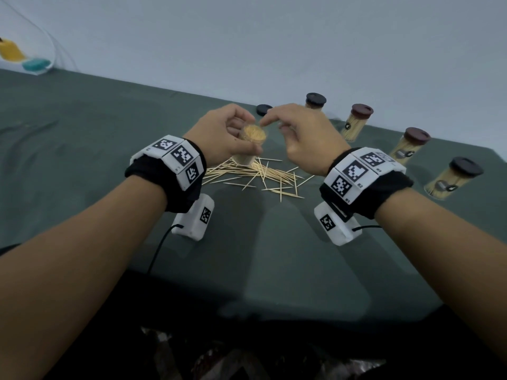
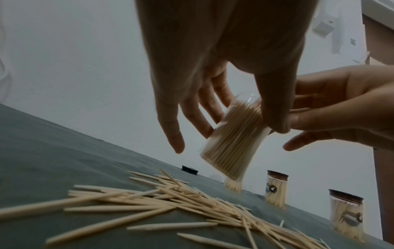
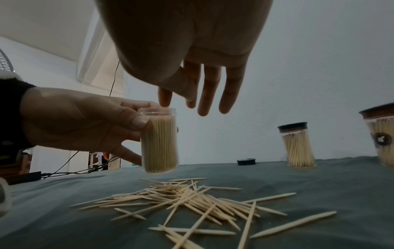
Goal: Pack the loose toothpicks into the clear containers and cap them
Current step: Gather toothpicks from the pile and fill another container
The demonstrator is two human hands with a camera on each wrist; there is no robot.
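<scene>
Left hand point(image 1: 219, 133) grips the uncapped jar point(image 1: 251, 145) at frame centre, lifted just above the loose toothpicks point(image 1: 255, 175); its long axis is near upright, mouth up. Right hand point(image 1: 299, 133) hovers at the mouth, fingers loosely extended, thumb and forefinger together; whether they pinch a toothpick I cannot tell. Spare cap point(image 1: 264, 109) lies beyond, nearer the right hand. Four capped jars point(image 1: 356, 122) stand at right.

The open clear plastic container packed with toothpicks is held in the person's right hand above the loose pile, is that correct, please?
Not quite: the left hand grips the open clear plastic container, as the right wrist view shows. It does hang above the loose pile of wooden toothpicks.
</scene>
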